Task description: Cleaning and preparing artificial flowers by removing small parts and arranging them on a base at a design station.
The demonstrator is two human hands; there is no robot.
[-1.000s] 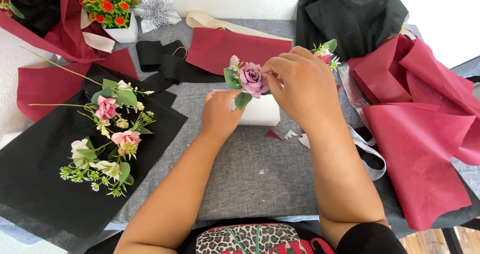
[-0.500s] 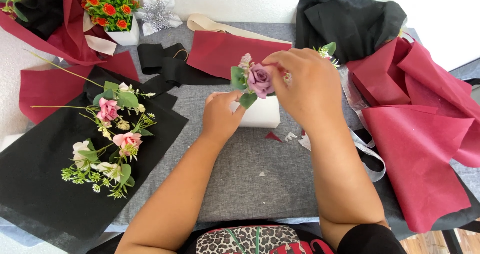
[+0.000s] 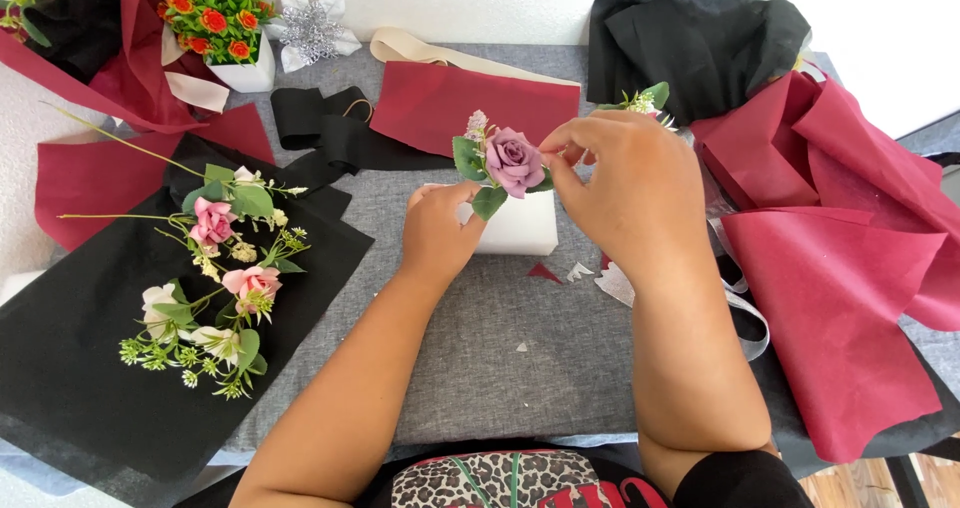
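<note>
Mauve and soft-petalled, an artificial rose with green leaves (image 3: 512, 161) stood upright over a small white rectangular block (image 3: 520, 225) near the middle of the grey fabric-covered table (image 3: 500, 368). The left hand (image 3: 442, 230) was curled against the block's left side, its thumb up near the leaves below the bloom. The right hand (image 3: 630, 193) came in from the right with its fingers drawn close together, pinching at the rose's edge with the fingertips (image 3: 556, 156). Well to the left, a loose spray of pink and white artificial flowers with green stems (image 3: 215, 278) lay on a black sheet of wrapping paper (image 3: 90, 398). Burgundy wrapping sheets (image 3: 850, 288) were heaped at the right, with crumpled black paper (image 3: 690, 33) behind them. At the far left corner stood a white pot of small orange-red blooms (image 3: 210, 18), and a silver ribbon bow (image 3: 310, 30) lay just beside it. Small paper scraps (image 3: 580, 271) lay just right of the block.
</note>
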